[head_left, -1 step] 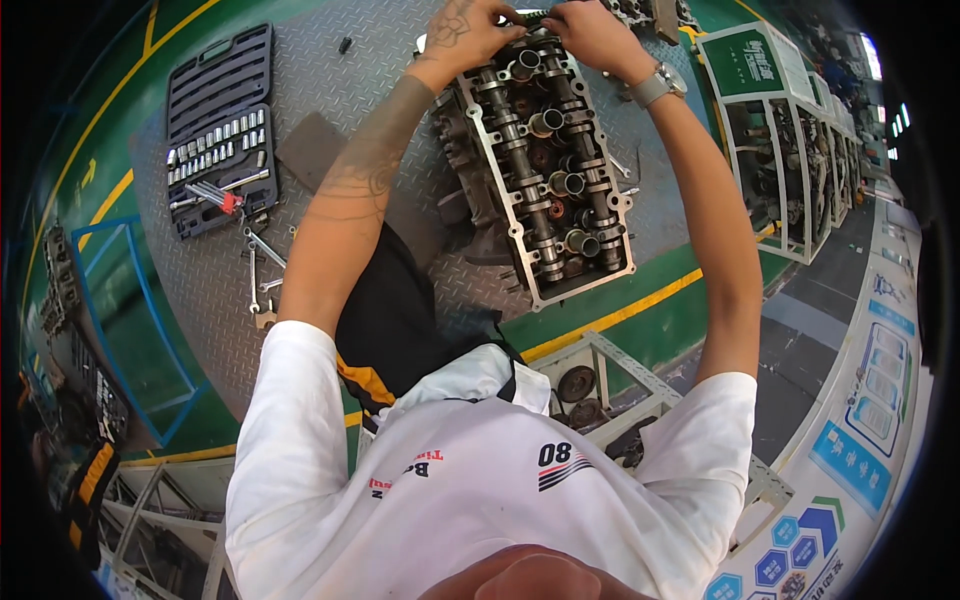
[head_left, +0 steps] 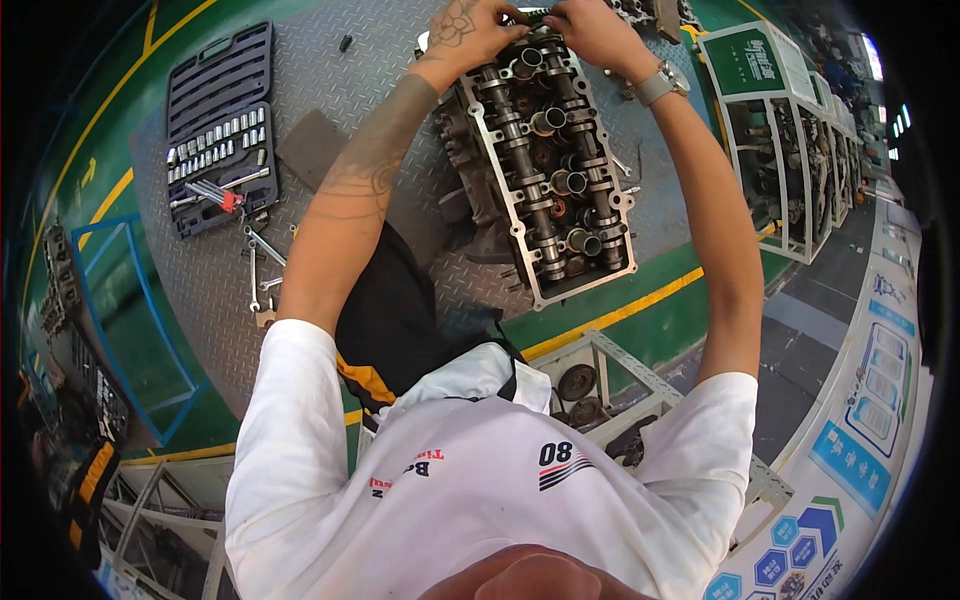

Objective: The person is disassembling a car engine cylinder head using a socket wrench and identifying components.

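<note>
Dk, gry-rimmed cyl. head (head_left: 551,165)

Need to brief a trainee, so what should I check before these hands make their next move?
1. Left hand and right hand at the engine's far end: ok.
2. Grip firm: cannot tell, the contact is too hidden.
3. Camshafts uncovered: ok, in plain view.
4. Watch off: not ok, it is worn.
5. Socket case open: ok.
6. Wrenches stowed: not ok, they lie outside the case.
</note>
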`<state>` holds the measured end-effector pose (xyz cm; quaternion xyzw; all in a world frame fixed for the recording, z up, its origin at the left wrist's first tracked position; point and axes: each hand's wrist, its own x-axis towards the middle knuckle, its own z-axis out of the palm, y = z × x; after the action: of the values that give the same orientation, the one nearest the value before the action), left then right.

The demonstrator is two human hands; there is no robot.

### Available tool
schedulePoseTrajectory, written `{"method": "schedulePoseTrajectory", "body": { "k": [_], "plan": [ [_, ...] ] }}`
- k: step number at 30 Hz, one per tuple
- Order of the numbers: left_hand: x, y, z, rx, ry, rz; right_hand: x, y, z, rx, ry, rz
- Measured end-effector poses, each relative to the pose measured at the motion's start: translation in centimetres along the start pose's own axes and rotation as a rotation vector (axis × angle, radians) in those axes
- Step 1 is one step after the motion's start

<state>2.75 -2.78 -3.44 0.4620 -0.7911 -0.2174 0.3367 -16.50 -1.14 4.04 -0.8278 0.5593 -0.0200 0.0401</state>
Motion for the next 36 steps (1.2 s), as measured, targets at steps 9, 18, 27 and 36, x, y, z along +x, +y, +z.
{"method": "schedulePoseTrajectory", "body": {
  "k": [9,18,27,36],
  "plan": [
    [-0.9,-0.3,3.5,0.12,0.299,0.194,0.1,-1.5,-2.4,0.078,-0.101,0.093],
    [-1.1,-0.4,3.7,0.068,0.166,0.085,-0.1,1.1,0.6,-0.132,-0.043,0.049],
    [-1.0,-0.3,3.7,0.013,0.145,0.076,-0.1,1.7,1.2,-0.187,0.006,-0.02],
    [-0.9,-0.4,4.5,0.032,0.217,0.051,0.8,-1.8,-0.5,-0.233,-0.225,0.171]
  ]
}}
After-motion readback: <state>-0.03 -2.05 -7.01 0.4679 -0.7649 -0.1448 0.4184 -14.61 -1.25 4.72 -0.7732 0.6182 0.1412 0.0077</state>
